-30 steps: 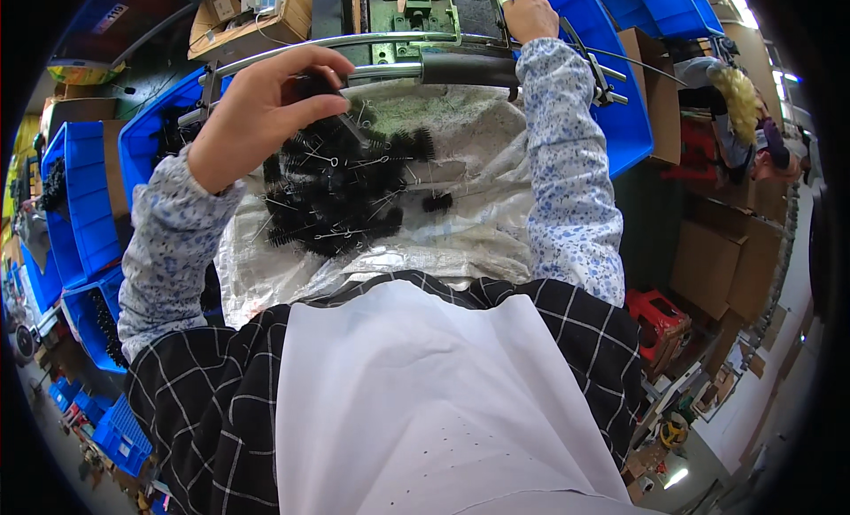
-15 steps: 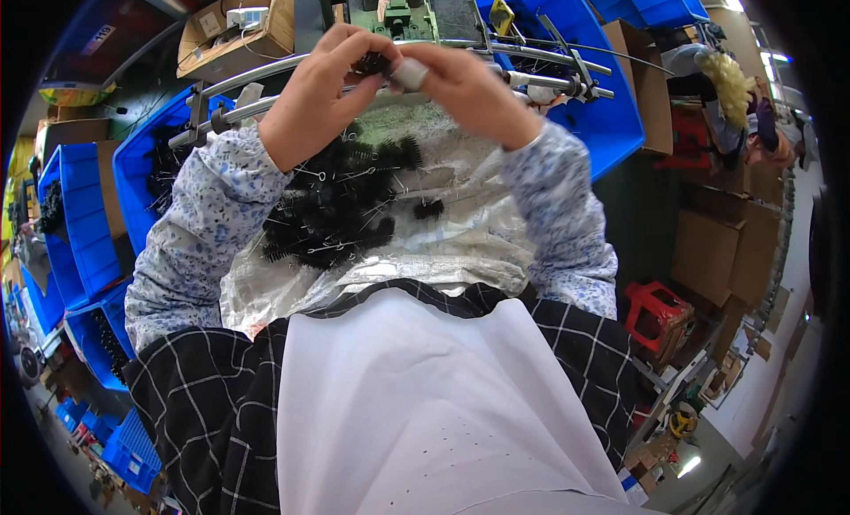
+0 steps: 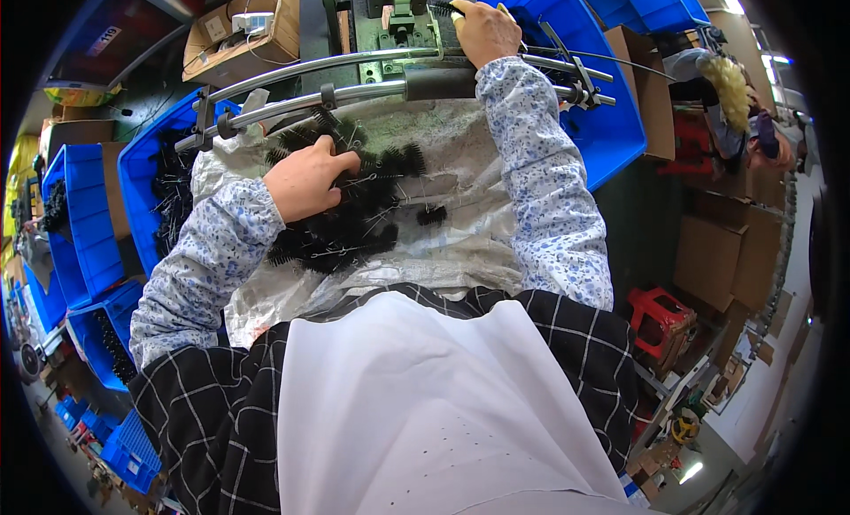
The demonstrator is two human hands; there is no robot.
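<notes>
At the far side, beside a green and grey metal machine (image 3: 403,37), my right hand (image 3: 487,35) is closed around a small black bristle brush (image 3: 444,9). Its bristles stick out to the left of my fingers, toward the machine's middle. Yellowish covers show on some of those fingertips. Nearer and to the left, my left hand (image 3: 308,180) rests over a heap of black wire brushes (image 3: 354,236) with thin metal stems and loops. The thumb and forefinger there are apart, with nothing visible between them; the other fingertips are partly hidden among the bristles.
Two curved metal rails (image 3: 354,92) run between me and the machine. A whitish plastic sheet (image 3: 460,187) lies under the heap, with one loose brush (image 3: 432,216) on it. Blue bins (image 3: 611,130) stand at both sides. A cardboard box (image 3: 252,41) sits at the back left, a red stool (image 3: 660,320) at right.
My hands were together above the rails, with a dark brush and a whitish piece between them. They have parted: the right went to the machine, the left came down onto the heap.
</notes>
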